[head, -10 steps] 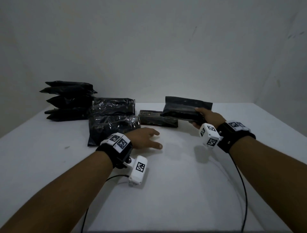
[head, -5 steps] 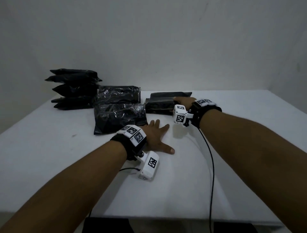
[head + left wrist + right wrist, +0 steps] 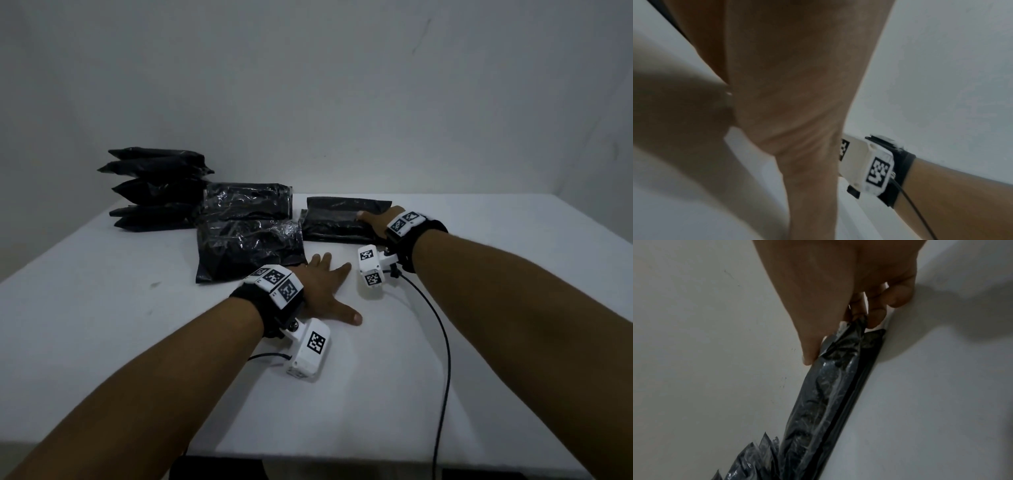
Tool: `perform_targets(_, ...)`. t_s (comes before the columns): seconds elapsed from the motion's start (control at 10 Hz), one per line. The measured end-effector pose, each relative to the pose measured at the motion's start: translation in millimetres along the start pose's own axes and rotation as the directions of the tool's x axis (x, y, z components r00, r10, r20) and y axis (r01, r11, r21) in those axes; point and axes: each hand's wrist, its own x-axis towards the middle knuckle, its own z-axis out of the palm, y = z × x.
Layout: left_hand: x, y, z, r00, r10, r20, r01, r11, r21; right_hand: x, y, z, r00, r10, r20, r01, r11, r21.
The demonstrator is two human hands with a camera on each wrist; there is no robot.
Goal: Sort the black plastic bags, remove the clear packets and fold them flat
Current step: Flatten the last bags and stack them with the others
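Right hand (image 3: 373,219) pinching the end of a black plastic bag (image 3: 342,214) atop another on the white table (image 3: 479,291), left hand (image 3: 325,287) spread flat beside clear-wrapped packets (image 3: 246,246)

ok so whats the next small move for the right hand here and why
Probably let go and draw the right hand back. It pinches the end of the flat black plastic pack, which already rests on another flat black pack on the white table. The left hand lies flat and open on the table, free for the crinkly clear-wrapped packet beside it.
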Motion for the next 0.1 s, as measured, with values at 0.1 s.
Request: perform_targets(0.1,-4.3,2.7,-9.7,1.0,0.001,0.0,-0.001,0.997,-0.074,8.6,3.3,-1.7,0.998,-0.002,-0.066,0.002,1.0,0.009)
